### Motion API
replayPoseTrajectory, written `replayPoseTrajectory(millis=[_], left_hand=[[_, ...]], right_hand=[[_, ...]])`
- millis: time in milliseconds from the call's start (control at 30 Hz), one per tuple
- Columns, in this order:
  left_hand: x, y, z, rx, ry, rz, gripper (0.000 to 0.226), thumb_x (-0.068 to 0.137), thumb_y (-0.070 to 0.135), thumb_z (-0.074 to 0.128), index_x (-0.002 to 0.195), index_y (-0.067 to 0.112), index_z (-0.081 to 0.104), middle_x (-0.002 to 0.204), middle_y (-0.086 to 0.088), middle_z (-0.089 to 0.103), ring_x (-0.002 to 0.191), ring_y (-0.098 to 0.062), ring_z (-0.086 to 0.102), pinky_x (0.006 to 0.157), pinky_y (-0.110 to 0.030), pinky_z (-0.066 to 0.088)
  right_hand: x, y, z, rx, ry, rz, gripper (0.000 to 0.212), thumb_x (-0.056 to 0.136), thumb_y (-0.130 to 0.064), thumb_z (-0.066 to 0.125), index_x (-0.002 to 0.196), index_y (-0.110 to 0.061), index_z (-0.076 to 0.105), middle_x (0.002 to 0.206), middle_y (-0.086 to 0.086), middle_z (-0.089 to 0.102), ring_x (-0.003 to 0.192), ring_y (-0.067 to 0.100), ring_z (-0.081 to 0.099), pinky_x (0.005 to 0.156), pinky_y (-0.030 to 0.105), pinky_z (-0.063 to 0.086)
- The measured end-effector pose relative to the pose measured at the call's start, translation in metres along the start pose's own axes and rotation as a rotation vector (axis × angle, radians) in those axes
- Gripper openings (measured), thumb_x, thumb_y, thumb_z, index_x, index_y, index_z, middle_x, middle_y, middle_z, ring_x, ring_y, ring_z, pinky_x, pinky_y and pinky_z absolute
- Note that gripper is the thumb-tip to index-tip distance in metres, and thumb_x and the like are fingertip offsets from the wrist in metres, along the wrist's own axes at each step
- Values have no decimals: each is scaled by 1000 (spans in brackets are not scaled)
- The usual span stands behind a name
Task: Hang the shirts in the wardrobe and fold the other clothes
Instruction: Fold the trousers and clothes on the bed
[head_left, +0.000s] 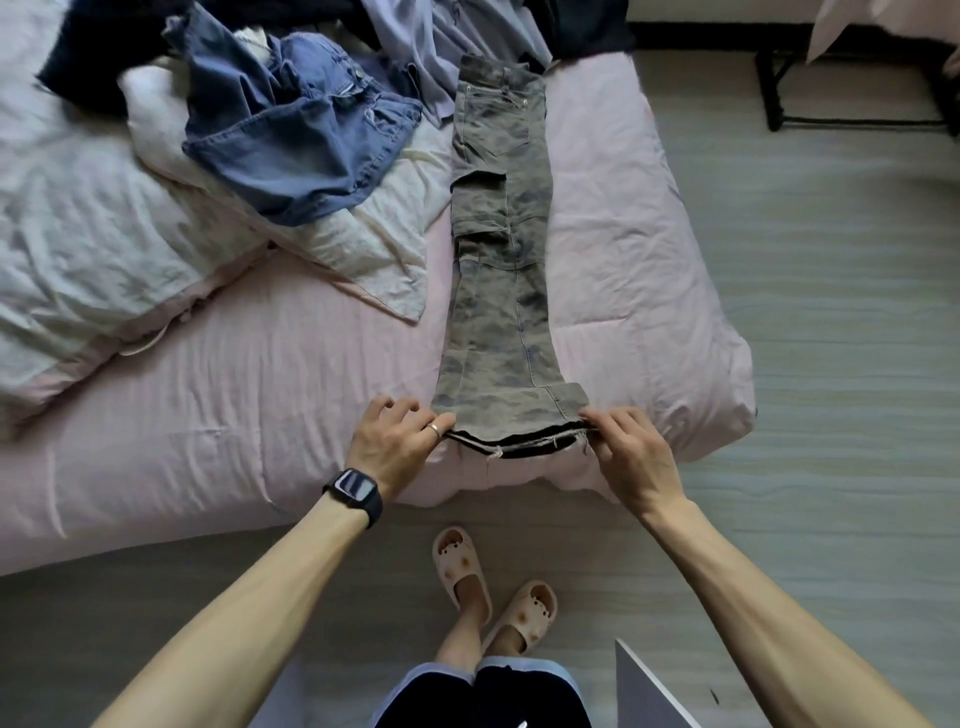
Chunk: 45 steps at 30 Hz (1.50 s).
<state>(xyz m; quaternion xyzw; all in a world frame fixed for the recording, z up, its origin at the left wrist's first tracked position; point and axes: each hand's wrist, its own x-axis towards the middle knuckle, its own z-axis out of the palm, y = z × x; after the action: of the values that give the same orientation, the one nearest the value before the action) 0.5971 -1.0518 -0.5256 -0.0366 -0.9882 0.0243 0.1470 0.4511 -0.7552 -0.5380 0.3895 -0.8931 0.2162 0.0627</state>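
So the camo cargo pants (498, 249) are laid out flat on the pink bed (260, 389), folded lengthwise with one leg stacked on the other. They run straight from near to far: waistband at the far end up by the clothes pile, frayed hems at the near edge of the mattress, a bit right of the middle of the bed.

Both hands are on the hem end. The left hand (392, 441) has its fingers curled in and is pinching the left corner of the hems. There's a ring (433, 428) on one finger and a dark smartwatch (356, 491) on that wrist. The right hand (631, 452) does the same on the right corner, with fingertips and thumb closed on the edge of the fabric. So neither hand is spread wide, both are gripping the pants.

To the far left of the pants there's a heap: crumpled blue denim (301, 140) sitting on top of a wrinkly white sheet (363, 234), and a pale lavender garment (415, 47) right by the waistband. Some dark clothes are bunched along the far edge too, can't tell what they are.

Down near the bottom you can see the person's feet in beige slippers (462, 566) on the grey-green floor (831, 312).
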Motion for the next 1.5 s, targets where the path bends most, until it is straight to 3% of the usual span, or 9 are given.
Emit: replayPoseTrajectory(millis=[267, 400, 567, 633, 733, 867, 1000, 1200, 1500], left_hand=[[9, 13, -43, 136, -54, 125, 42, 93, -3, 35, 78, 14, 70, 60, -1, 56, 59, -26, 56, 74, -39, 38], [-27, 40, -54, 84, -268, 108, 31, 78, 3, 48, 78, 16, 75, 61, 1, 63, 59, -23, 59, 63, -32, 45], [-56, 64, -69, -7, -571, 125, 23, 57, 14, 72, 77, 25, 77, 59, 10, 64, 61, -16, 59, 59, -27, 45], [-40, 60, -75, -47, -604, 17, 28, 59, 19, 82, 86, 26, 78, 69, 9, 69, 71, -17, 64, 62, -28, 49], [0, 44, -75, -239, -660, -224, 30, 95, 28, 54, 119, 21, 69, 108, -4, 68, 104, -29, 61, 82, -37, 49], [81, -8, -54, -411, -464, -488, 28, 100, 23, 51, 123, 26, 67, 111, -1, 60, 106, -28, 58, 84, -42, 51], [167, -60, -28, -221, -396, -410, 27, 101, 31, 53, 125, 26, 63, 110, -1, 68, 107, -28, 60, 85, -38, 44], [265, -138, 45, -54, -369, -299, 29, 66, 25, 91, 87, 22, 72, 69, 4, 67, 66, -24, 63, 59, -32, 48], [359, -205, 137, -42, -248, -315, 33, 58, 29, 95, 82, 21, 74, 65, 3, 67, 62, -25, 62, 62, -35, 49]], right_hand=[[3, -9, -36, -130, -158, -108, 31, 72, 2, 60, 99, -12, 69, 87, 3, 70, 78, 28, 65, 66, 36, 57], [-42, -32, -50, -119, -392, -6, 22, 81, -13, 54, 94, -16, 72, 88, 0, 73, 75, 25, 62, 61, 34, 55], [-66, -46, -64, -109, -797, 109, 23, 104, -33, 44, 112, -22, 62, 112, 1, 66, 108, 28, 58, 80, 40, 48], [-47, -37, -68, -53, -769, 120, 26, 102, -38, 47, 110, -21, 65, 109, 4, 66, 108, 30, 59, 80, 40, 46], [-10, -18, -71, 78, -644, 156, 18, 97, -26, 58, 103, -11, 66, 106, 12, 66, 103, 35, 59, 81, 39, 43], [76, 11, -66, 200, -473, 265, 14, 96, -16, 58, 108, -10, 64, 110, 11, 65, 103, 33, 59, 87, 39, 46], [166, 32, -50, 152, -427, 324, 24, 102, -22, 51, 124, -17, 60, 119, 7, 65, 108, 33, 60, 86, 43, 48], [283, 75, -5, -5, -349, 327, 23, 102, -28, 52, 121, -21, 63, 115, 3, 64, 104, 32, 61, 74, 40, 49], [385, 137, 74, -66, -282, 330, 35, 85, -13, 73, 114, -30, 63, 94, 1, 66, 83, 33, 62, 62, 38, 51]])
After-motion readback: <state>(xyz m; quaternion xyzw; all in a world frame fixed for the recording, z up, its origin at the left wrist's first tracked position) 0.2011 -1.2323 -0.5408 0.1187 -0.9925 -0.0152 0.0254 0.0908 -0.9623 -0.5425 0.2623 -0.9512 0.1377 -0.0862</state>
